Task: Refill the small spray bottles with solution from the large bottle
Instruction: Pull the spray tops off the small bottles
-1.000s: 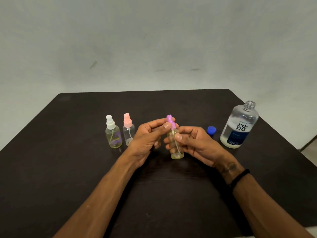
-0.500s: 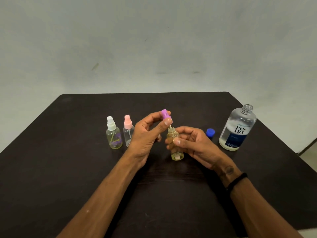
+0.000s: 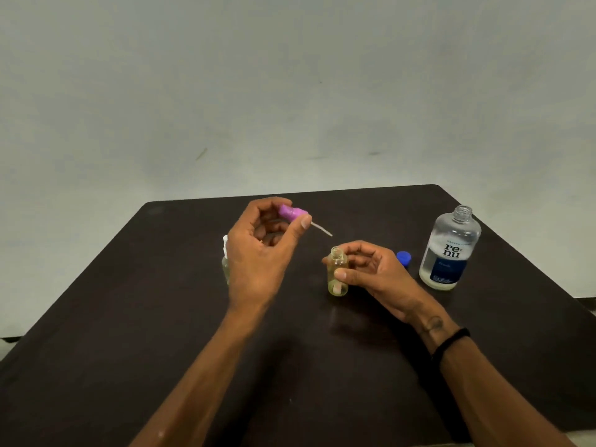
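Note:
My left hand holds the purple spray top up and tilted, its thin dip tube pointing down to the right, clear of the bottle. My right hand grips a small clear bottle, which stands upright on the table with its neck open and a little yellowish liquid inside. The large clear "renu" bottle stands uncapped at the right, partly full. Its blue cap lies beside it on the table. Behind my left hand only a sliver of the white-topped spray bottle shows; the pink-topped one is hidden.
All of it sits on a dark table, whose far edge runs in front of a plain pale wall. A black band circles my right wrist.
My left hand has pulled the purple spray top out of the small bottle and lifted it up and to the left. The right hand stays on the bottle.

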Action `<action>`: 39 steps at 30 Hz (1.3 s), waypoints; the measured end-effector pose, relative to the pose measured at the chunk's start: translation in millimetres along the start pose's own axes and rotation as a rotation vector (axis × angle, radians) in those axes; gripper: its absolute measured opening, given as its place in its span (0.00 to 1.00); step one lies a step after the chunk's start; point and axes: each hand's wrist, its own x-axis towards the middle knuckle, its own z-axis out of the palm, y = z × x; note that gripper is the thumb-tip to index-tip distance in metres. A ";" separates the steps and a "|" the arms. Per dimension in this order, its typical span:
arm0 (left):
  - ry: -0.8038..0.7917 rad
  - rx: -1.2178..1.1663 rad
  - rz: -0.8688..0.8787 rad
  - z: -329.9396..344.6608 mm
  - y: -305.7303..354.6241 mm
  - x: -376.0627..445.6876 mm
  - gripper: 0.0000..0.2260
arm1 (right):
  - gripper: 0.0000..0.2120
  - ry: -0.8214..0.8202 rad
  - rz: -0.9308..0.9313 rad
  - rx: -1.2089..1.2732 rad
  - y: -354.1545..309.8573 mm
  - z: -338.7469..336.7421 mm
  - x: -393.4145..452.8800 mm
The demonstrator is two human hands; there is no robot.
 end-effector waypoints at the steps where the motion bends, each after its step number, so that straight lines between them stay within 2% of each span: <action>1: 0.018 0.043 0.027 -0.8 -1.3 -2.2 0.16 | 0.22 0.012 -0.010 -0.001 1.8 -0.7 -0.5; 6: 0.059 0.310 0.215 12.7 -19.9 -11.4 0.11 | 0.22 0.100 -0.065 -0.002 1.2 -5.1 3.3; 8: 0.065 0.347 0.175 22.5 -36.0 -17.1 0.10 | 0.23 0.125 -0.085 -0.034 0.5 -6.5 3.7; 11: 0.106 0.341 0.018 37.2 -59.7 -28.6 0.07 | 0.22 0.156 -0.099 -0.075 2.4 -7.8 2.8; 15: 0.126 0.493 -0.051 49.5 -79.4 -34.5 0.08 | 0.22 0.182 -0.095 -0.091 3.2 -9.2 3.7; 20: 0.099 0.682 -0.103 56.9 -88.9 -22.7 0.10 | 0.23 0.180 -0.077 -0.113 5.1 -10.6 5.0; 26: 0.032 0.774 -0.117 66.3 -94.5 -9.3 0.09 | 0.22 0.204 -0.089 -0.171 5.7 -11.9 6.2; 39: 0.004 0.798 -0.136 66.7 -95.8 -7.8 0.10 | 0.22 0.260 -0.072 -0.238 7.5 -10.6 8.1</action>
